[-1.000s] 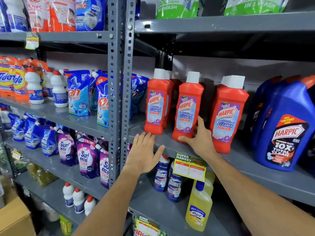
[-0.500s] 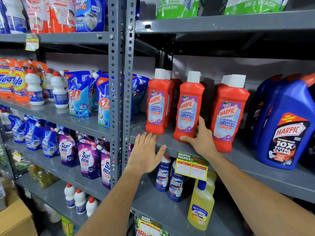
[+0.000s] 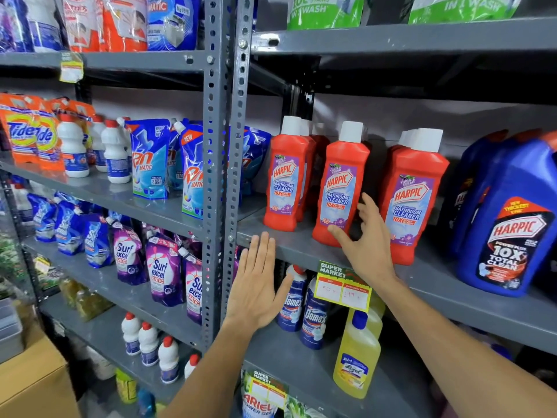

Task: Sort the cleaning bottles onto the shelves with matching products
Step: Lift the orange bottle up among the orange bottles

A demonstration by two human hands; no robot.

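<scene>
Red Harpic bathroom cleaner bottles with white caps stand in three rows on the grey middle shelf point(image 3: 301, 251). My right hand point(image 3: 366, 248) is at the base of the middle red bottle point(image 3: 339, 188). Its thumb touches the bottle's lower front, and its spread fingers lie along the bottle's right side without closing on it. The left red bottle point(image 3: 284, 179) and the right red bottle point(image 3: 413, 200) stand upright on either side. My left hand point(image 3: 256, 282) is flat and empty, fingertips at the shelf's front edge.
Large blue Harpic bottles point(image 3: 509, 224) fill the shelf's right end. Below are blue Domex bottles point(image 3: 313, 318), a yellow Lizol bottle point(image 3: 357, 354) and a price tag point(image 3: 342, 286). A grey upright post point(image 3: 221, 176) divides off the left bay of detergent pouches. A cardboard box point(image 3: 33, 384) sits lower left.
My right hand has loosened from the middle red bottle's base and its fingers have spread. My left hand has dropped slightly below the shelf edge.
</scene>
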